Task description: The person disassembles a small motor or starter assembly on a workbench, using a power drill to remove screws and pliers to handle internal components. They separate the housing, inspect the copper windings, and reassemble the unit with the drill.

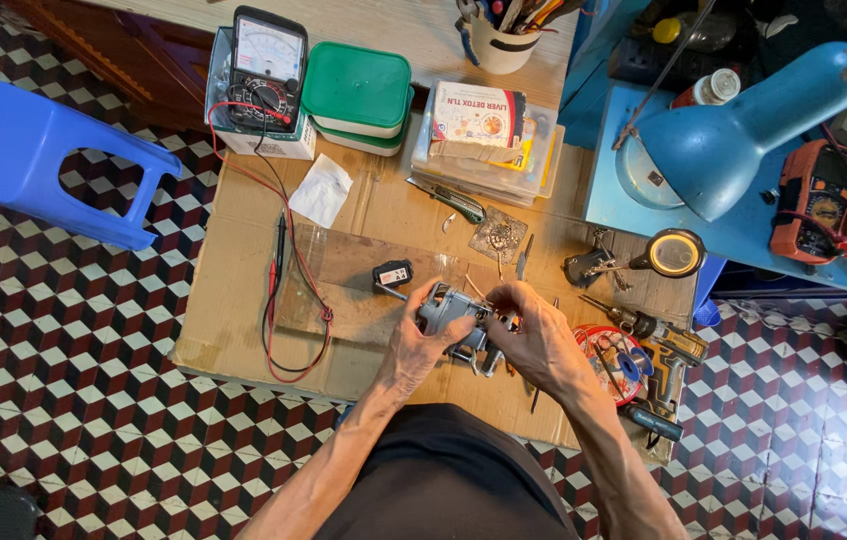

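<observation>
A small grey metal part is held up in both hands, just above a flat sheet of brown cardboard that lies on the floor. The left hand is closed around the left end of the part, with the thumb on top. The right hand is closed on the right end, and the fingertips are pinched on some thin wires there. How tight the pinch is cannot be told.

Just beside the left hand, a small black block with a label is seen on the cardboard. A round red tin of bits is seen near the right hand, and a drill is laid next to it. Further left, red and black test wires are spread over the cardboard and run up to a black meter with a dial. Two green-lidded tubs are stacked beside the meter. A blue lamp is set on a blue desk at the right. A blue plastic stool is seen on the patterned floor at the left.
</observation>
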